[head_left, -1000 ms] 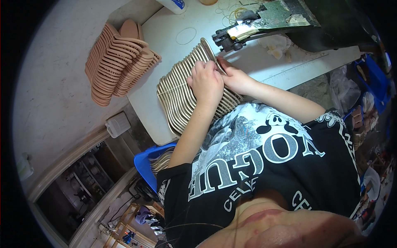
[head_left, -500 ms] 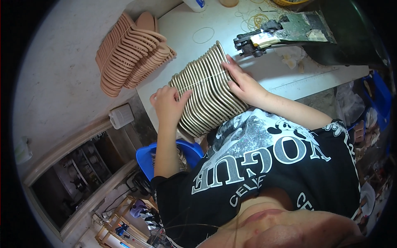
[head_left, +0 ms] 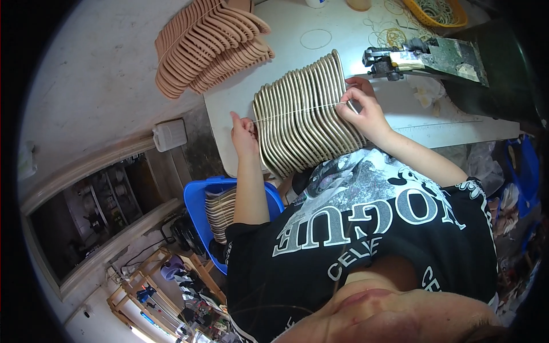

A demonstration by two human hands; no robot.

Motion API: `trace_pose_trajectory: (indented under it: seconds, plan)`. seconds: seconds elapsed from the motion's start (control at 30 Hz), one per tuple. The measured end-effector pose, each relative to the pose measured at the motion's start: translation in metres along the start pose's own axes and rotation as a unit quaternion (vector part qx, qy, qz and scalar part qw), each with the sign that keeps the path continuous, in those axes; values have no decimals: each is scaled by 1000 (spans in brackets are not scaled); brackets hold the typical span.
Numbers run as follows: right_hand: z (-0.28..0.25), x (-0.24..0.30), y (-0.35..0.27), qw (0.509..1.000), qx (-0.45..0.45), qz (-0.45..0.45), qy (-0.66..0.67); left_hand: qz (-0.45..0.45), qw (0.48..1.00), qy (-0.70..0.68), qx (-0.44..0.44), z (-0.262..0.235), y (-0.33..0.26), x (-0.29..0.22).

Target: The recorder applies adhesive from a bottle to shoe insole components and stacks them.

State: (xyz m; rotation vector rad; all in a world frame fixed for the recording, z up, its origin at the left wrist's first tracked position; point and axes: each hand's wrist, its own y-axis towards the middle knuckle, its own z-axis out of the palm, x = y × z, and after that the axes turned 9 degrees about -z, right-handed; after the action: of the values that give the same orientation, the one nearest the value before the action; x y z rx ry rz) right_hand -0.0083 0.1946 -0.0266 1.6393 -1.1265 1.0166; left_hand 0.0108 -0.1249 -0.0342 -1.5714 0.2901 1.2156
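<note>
One pile of curvy tan pieces [head_left: 209, 48] sits far left, then lower down there's a blue bin [head_left: 194, 208] with similar pieces [head_left: 219, 212] in it. Next is the left hand [head_left: 245, 137]: a second ago it was on top of the stack near the right end, now it's out at the left end. Fingers curled, thumb sticking up, can't tell if it actually has the band. Middle is the gold stack [head_left: 300, 134], standing on edge on the white table [head_left: 291, 40], a thin pale band [head_left: 300, 110] straight across it. Then the right hand [head_left: 363, 111] at the other end, thumb and forefinger looking pinched on the band; half a second ago those fingers were more spread. To me that means the handling's now about the band's ends. Past that, a green machine [head_left: 454, 60], near but not touching.
</note>
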Motion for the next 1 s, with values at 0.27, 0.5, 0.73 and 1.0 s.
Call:
trace_pose_trajectory:
  seconds: [0.27,0.5,0.73,1.0]
  plan:
    - [-8,-13,-2,999,-31,35,9,142,813,542,-158,-29,-30,12]
    - [-3,11,8,995,70,-31,-58,366,859,355,54,3,-45,10]
    - [2,14,1,992,29,-85,-84,397,801,447,-22,1,-52,9]
    - [-4,4,3,996,16,87,23,148,943,251,-162,-15,-35,39]
